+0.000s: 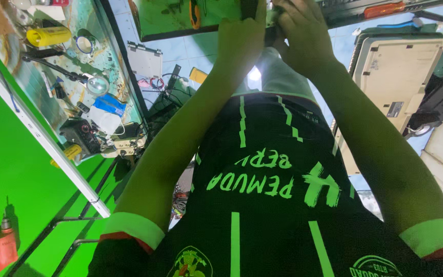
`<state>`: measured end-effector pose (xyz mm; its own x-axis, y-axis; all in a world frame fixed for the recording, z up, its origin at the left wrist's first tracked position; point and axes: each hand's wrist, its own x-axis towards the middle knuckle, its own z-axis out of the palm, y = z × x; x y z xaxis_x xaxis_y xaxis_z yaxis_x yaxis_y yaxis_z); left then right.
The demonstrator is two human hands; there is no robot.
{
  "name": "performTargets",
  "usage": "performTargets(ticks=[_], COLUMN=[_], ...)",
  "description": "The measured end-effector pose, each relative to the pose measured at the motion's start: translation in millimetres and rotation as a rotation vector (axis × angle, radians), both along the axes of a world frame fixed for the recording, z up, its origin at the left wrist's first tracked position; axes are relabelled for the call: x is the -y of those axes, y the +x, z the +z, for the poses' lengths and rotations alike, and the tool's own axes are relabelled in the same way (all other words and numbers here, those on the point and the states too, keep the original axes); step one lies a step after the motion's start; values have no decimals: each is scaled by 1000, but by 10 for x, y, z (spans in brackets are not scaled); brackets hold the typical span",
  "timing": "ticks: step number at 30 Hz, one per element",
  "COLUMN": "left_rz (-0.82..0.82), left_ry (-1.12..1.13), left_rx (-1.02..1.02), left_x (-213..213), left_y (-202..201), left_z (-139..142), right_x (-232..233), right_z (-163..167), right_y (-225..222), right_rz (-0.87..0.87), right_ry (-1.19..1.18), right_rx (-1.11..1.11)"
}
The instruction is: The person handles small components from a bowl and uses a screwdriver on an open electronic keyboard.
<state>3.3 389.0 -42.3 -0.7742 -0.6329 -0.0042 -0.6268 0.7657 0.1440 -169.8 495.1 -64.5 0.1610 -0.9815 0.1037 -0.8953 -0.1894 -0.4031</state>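
Head view, looking steeply down the person's own torso. Both hands meet at the near edge of a green-topped table (170, 20) at the top of the frame. The left hand (239, 38) is closed, fingers curled over the table edge, thumb upward. The right hand (303, 36) is likewise closed, knuckles toward the camera, wrapped about a small dark object (271, 35) held between the two hands. Its kind cannot be told; it is almost wholly covered. The object sits at the table edge, directly above a bright light patch (255, 77) on the pale blue tiled floor (180, 54).

For sound work, the judgement is that the forearms should stay braced and the grip close to the table edge, since the piece is hidden from direct sight and must be guided by feel.

Outward: an orange-handled tool (384, 9) lies on the far side at upper right. A second, cluttered table (78, 82) at left carries a yellow cylinder (48, 36), a magnifier on an arm (97, 84) and a black meter (81, 134). A beige flat casing (398, 77) stands at right; a red drill (3, 246) rests at lower left.
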Motion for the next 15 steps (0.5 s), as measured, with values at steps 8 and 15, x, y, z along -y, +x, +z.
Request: performTargets(ticks=[8, 15], left_rz=[-51, -53], left_ry=[-17, 73], left_rx=[110, 39], left_x=[25, -50], left_y=[-109, -141], left_z=[99, 45], right_x=[8, 93], right_z=[65, 124], right_y=[74, 132], right_rz=[21, -18], right_ry=[15, 135], right_rx=[-39, 31])
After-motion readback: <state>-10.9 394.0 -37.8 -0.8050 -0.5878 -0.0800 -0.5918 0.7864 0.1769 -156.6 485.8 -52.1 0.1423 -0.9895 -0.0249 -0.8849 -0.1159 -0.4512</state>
